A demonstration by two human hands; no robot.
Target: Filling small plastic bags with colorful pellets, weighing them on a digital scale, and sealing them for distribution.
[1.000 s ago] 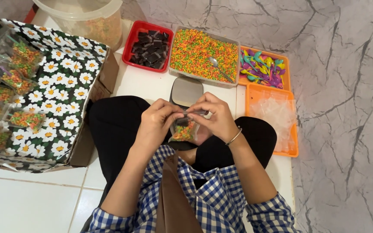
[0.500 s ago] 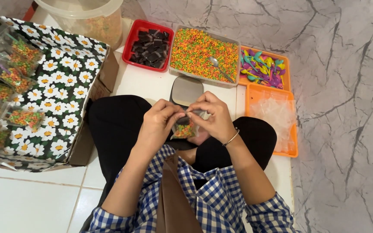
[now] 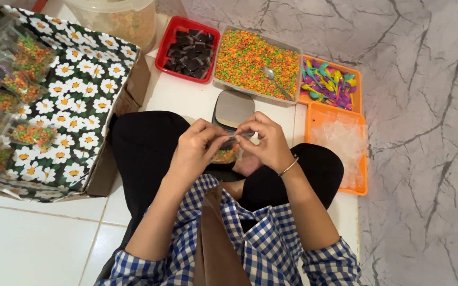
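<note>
I sit cross-legged on a tiled floor. My left hand and my right hand both pinch the top edge of a small clear plastic bag filled with orange, green and yellow pellets. The bag hangs between my hands, above my lap. A thin bracelet circles my right wrist. Just beyond my hands lies a small grey digital scale. Behind it stands a clear tub of the same coloured pellets with a metal spoon in it.
A red tray of dark brown pieces stands at the back left. An orange tray holds colourful small spoons; another orange tray holds clear bags. On the left, a daisy-patterned box carries several filled bags. A large clear container stands behind.
My hands stay together over my lap. The fingers have shifted slightly along the bag's top edge. Nothing else has moved.
</note>
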